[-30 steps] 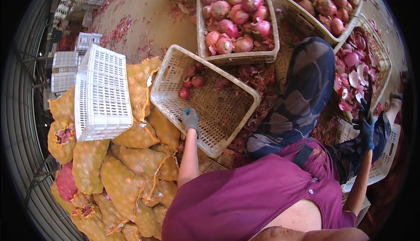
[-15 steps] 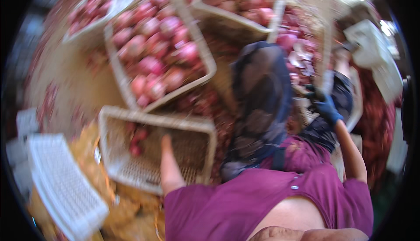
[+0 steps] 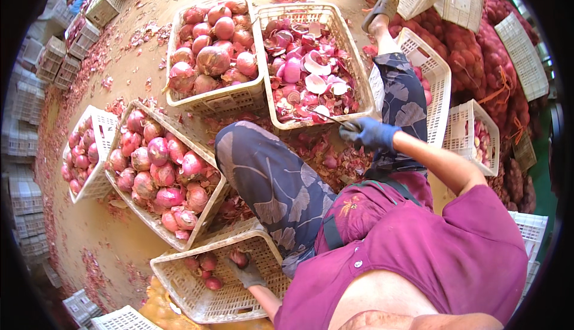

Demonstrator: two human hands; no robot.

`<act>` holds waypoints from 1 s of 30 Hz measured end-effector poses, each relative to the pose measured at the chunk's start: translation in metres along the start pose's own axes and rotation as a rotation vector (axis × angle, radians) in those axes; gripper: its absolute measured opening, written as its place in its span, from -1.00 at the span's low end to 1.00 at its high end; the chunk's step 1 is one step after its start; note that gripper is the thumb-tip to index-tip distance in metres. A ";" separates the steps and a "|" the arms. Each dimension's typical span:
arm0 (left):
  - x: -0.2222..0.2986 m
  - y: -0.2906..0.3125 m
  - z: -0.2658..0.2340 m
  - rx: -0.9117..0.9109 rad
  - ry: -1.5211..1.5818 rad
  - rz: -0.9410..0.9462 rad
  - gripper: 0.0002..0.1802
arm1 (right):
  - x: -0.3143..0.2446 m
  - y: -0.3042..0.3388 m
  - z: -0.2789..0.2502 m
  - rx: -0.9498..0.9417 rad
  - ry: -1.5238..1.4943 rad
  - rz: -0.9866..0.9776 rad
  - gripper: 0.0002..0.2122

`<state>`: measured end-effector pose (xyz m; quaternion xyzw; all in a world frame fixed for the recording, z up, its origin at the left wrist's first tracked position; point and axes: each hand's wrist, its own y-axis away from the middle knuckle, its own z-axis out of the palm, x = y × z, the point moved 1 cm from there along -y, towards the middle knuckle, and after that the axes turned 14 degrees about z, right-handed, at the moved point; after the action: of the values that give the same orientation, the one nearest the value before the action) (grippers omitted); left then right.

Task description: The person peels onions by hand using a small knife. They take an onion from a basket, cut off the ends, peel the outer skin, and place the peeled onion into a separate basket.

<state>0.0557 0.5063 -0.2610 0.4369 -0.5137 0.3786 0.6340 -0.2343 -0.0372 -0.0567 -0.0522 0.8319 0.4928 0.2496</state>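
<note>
My gloved left hand (image 3: pixel 247 274) is down inside a shallow, tilted crate (image 3: pixel 179 297) at the lower left, its fingers around a red onion (image 3: pixel 239 259). Beside it in that crate lie several other small red onions (image 3: pixel 213 283). My right hand (image 3: pixel 372 134), in a dark blue glove, is closed on a knife (image 3: pixel 327 117). The thin blade points left, over the near rim of a crate of onion peelings (image 3: pixel 365 111). That crate holds purple skins and pale cut pieces.
Full onion crates stand at the far middle (image 3: pixel 171 93) and left (image 3: pixel 113 180), with a smaller crate (image 3: pixel 95 174) further left. Red mesh sacks (image 3: pixel 466 55) and white crates (image 3: pixel 463 1) are piled at the right. Loose skins litter the floor (image 3: pixel 143 64).
The view has turned and sharpened. My left hand, blurred inside the low crate before, now shows an onion in its fingers. My right hand now shows the knife by the peelings crate.
</note>
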 end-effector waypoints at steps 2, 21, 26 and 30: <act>0.044 0.013 0.018 -0.007 -0.203 0.123 -0.39 | -0.002 -0.017 -0.031 0.179 0.272 -0.131 -0.61; 0.287 -0.020 0.395 -0.628 -0.316 0.959 -0.14 | -0.018 -0.132 -0.064 -0.558 -0.975 0.035 -0.37; 0.146 -0.070 0.447 -0.683 0.032 0.481 -0.27 | 0.009 -0.071 -0.044 -0.377 -0.953 -0.088 -0.44; 0.093 -0.004 0.498 -0.570 0.095 -0.043 -0.48 | 0.038 -0.008 -0.017 -0.306 -0.956 -0.107 -0.53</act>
<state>-0.0830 0.0387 -0.1255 0.2336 -0.5597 0.2257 0.7624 -0.2706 -0.0498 -0.0739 0.1007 0.5391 0.5645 0.6169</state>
